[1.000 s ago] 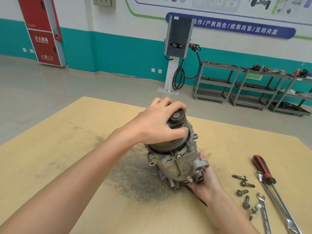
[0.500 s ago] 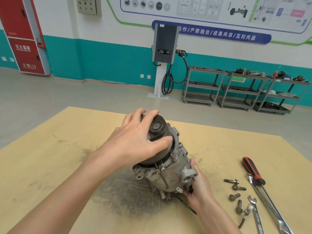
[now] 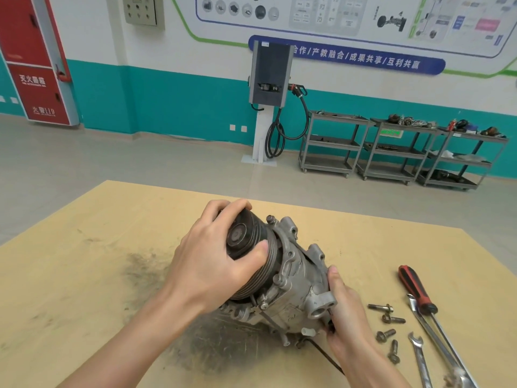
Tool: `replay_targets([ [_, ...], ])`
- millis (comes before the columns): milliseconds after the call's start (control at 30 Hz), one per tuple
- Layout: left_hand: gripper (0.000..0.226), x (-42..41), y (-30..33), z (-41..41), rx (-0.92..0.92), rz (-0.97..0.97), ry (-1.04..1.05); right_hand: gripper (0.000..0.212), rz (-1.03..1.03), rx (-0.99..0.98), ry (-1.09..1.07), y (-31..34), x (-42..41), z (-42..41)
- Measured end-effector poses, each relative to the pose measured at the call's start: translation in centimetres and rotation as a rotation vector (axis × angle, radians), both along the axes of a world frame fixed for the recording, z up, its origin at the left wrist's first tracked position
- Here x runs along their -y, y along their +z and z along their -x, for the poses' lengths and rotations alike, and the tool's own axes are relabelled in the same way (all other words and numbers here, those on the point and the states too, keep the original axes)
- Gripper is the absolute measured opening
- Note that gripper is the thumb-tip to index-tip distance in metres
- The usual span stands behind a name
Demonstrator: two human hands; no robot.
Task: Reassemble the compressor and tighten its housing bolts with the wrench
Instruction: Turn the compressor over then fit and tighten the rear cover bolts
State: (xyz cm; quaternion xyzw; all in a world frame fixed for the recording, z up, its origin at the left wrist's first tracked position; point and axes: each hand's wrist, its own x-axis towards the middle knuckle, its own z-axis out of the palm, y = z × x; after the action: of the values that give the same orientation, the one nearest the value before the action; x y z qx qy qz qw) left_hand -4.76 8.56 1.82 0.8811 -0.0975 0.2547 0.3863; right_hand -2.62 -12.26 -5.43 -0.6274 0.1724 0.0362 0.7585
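The compressor (image 3: 291,278) lay tilted on the bench (image 3: 84,275), its black grooved pulley (image 3: 249,247) raised toward the far left and its grey housing sloping down to the near right, over a dark greasy smear (image 3: 218,340) on the yellow surface. The left hand (image 3: 212,261) gripped the pulley, fingers curled over its far rim and thumb pressed along the grooves on the near side. The right hand (image 3: 347,312) held the lower rear end of the housing, thumb up against the casting beside a round port; its other fingers were hidden behind the body, so how far they wrapped could not be told. A thin dark cable (image 3: 327,357) ran out from under the compressor toward the near edge. To the right, apart from the compressor, four loose bolts (image 3: 387,326) lay scattered on the bench. Just beyond them lay a screwdriver (image 3: 416,289) with a red-and-black handle, crossing a long wrench (image 3: 436,343), with a smaller open-ended wrench (image 3: 418,357) beside the bolts. Neither hand touched any tool.
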Motion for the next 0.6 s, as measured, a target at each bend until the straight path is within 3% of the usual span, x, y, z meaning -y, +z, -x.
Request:
replay_targets([
  [267,0.058,2.9,-3.5,-1.1,0.045,0.233,-0.184,0.048,0.233,0.044,-0.143,1.1,4.4,0.9],
  [367,0.056,2.9,-5.2,-1.2,0.085,0.315,-0.200,0.049,0.275,0.070,-0.164,1.0,4.7,0.8],
  [600,0.053,1.7,-8.6,-0.9,0.125,0.511,-0.177,0.041,0.598,0.232,-0.167,0.5,3.2,1.2],
])
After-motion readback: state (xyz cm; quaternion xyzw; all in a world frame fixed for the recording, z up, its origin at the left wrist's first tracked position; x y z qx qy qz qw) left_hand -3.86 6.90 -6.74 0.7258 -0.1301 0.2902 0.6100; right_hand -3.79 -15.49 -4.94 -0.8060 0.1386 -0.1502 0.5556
